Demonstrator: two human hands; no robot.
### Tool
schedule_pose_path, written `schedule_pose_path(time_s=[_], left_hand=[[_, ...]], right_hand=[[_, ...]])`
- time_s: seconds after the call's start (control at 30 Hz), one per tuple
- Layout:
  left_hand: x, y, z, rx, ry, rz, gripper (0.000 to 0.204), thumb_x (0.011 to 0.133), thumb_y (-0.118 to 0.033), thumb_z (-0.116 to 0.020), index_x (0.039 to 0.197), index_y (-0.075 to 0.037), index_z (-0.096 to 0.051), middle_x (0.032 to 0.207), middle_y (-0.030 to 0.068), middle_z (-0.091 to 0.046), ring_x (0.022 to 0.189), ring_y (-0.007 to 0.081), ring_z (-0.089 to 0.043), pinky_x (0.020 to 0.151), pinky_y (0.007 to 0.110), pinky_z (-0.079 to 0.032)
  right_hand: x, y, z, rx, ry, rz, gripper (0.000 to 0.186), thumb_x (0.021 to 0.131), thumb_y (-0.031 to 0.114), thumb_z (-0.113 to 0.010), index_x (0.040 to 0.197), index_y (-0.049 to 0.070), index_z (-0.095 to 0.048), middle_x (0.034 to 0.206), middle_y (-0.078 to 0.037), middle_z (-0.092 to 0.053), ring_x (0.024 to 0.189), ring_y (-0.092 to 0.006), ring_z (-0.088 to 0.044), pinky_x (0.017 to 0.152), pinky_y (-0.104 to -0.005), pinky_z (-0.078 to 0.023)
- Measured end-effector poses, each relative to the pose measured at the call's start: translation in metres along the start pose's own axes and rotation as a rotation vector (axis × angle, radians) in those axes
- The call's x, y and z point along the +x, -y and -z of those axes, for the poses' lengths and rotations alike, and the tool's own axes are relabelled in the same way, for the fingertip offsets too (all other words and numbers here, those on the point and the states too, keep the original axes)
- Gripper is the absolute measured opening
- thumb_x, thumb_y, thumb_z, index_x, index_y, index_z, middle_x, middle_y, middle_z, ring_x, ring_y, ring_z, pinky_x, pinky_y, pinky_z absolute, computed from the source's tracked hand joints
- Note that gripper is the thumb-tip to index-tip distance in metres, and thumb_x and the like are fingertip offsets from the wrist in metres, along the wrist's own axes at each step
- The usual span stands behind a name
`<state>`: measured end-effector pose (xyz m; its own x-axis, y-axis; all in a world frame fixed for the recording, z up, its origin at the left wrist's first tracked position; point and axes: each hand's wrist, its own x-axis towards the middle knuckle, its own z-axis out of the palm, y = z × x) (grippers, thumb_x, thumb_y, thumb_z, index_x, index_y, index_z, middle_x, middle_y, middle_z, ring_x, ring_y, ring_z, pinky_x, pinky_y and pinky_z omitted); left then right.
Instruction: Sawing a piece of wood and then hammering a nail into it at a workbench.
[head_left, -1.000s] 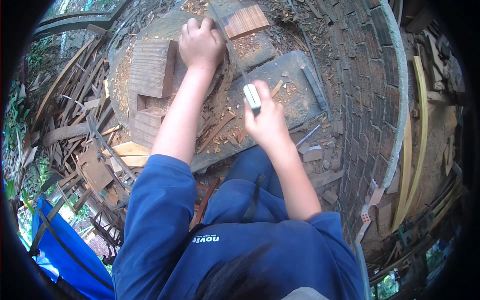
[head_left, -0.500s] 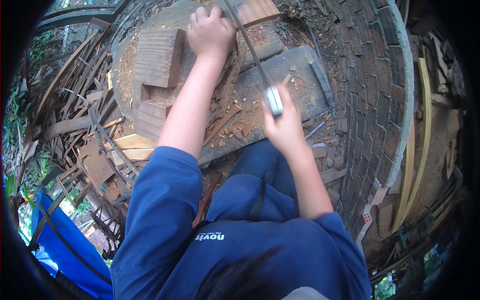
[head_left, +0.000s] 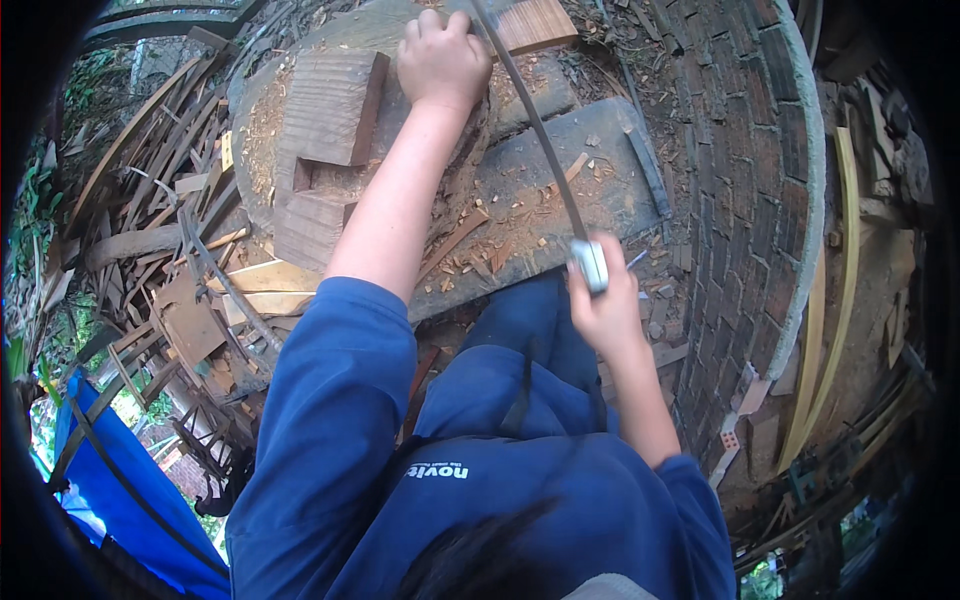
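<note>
My right hand is closed round the pale handle of a handsaw, to the right of my knees. From there the saw's long dark blade, seen nearly edge-on, runs up and left to a reddish-brown wooden block at the far edge. My left hand is closed, its fingers curled down just left of the blade, apparently over the same block. What lies under its palm is hidden. Beside my left forearm, a larger notched timber rests on a round stump.
A sawdust-strewn board lies right of the stump with chips and offcuts. Farther right curves a brick wall. Scrap wood is heaped at the left, and a blue tarp hangs at the lower left.
My right hand has drawn the saw back toward my body and to the right, showing more of the blade. My left hand stays in place while the whole view has shifted slightly.
</note>
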<state>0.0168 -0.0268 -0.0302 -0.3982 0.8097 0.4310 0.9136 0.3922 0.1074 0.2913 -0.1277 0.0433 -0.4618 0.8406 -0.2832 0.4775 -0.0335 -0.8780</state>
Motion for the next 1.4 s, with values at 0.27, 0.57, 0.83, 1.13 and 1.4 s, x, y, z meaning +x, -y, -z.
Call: schedule_pose_path(time_s=[0.27,0.57,0.83,1.13,1.4], left_hand=[[0.004,0.000,-0.001,0.004,-0.014,0.011,0.023,0.081,-0.023,-0.052,0.095,-0.017,-0.070,0.091,0.0074,-0.058,0.093,0.0285,-0.059,0.077,0.044,-0.051],[0.005,0.001,-0.003,-0.065,-0.016,-0.033,0.017,0.077,-0.022,-0.056,0.087,-0.014,-0.068,0.092,0.0086,-0.058,0.093,0.0284,-0.057,0.076,0.043,-0.050],[0.010,0.004,-0.006,-0.011,-0.017,0.011,0.019,0.078,-0.023,-0.055,0.087,-0.014,-0.068,0.093,0.0089,-0.060,0.093,0.0278,-0.058,0.077,0.042,-0.049],[0.015,0.006,-0.014,0.006,-0.047,0.066,0.017,0.077,-0.023,-0.057,0.085,-0.012,-0.068,0.092,0.0101,-0.059,0.093,0.0289,-0.057,0.077,0.043,-0.049],[0.012,0.008,-0.011,-0.040,-0.067,0.049,0.021,0.079,-0.024,-0.056,0.090,-0.010,-0.067,0.095,0.0107,-0.060,0.094,0.0300,-0.057,0.078,0.044,-0.049]], right_hand=[[0.063,0.037,-0.020,-0.053,-0.044,0.075,0.030,0.088,0.011,-0.057,0.118,0.007,-0.051,0.088,-0.028,-0.066,0.086,-0.0468,-0.065,0.070,-0.0507,-0.053],[0.078,0.057,-0.017,-0.099,0.047,-0.011,0.045,0.085,0.007,-0.057,0.129,0.010,-0.049,0.082,-0.028,-0.064,0.082,-0.0504,-0.063,0.069,-0.0516,-0.052],[0.018,0.055,0.009,0.010,0.000,0.031,0.044,0.085,0.005,-0.056,0.128,0.009,-0.049,0.087,-0.027,-0.066,0.082,-0.0481,-0.064,0.070,-0.0482,-0.054],[-0.063,0.025,0.019,-0.097,0.002,-0.200,0.034,0.086,0.003,-0.063,0.118,0.002,-0.055,0.091,-0.018,-0.070,0.084,-0.0319,-0.072,0.071,-0.0364,-0.055],[-0.171,-0.038,0.051,0.079,-0.103,-0.057,0.033,0.087,0.005,-0.066,0.118,0.002,-0.055,0.087,-0.016,-0.068,0.077,-0.0255,-0.071,0.069,-0.0324,-0.053]])
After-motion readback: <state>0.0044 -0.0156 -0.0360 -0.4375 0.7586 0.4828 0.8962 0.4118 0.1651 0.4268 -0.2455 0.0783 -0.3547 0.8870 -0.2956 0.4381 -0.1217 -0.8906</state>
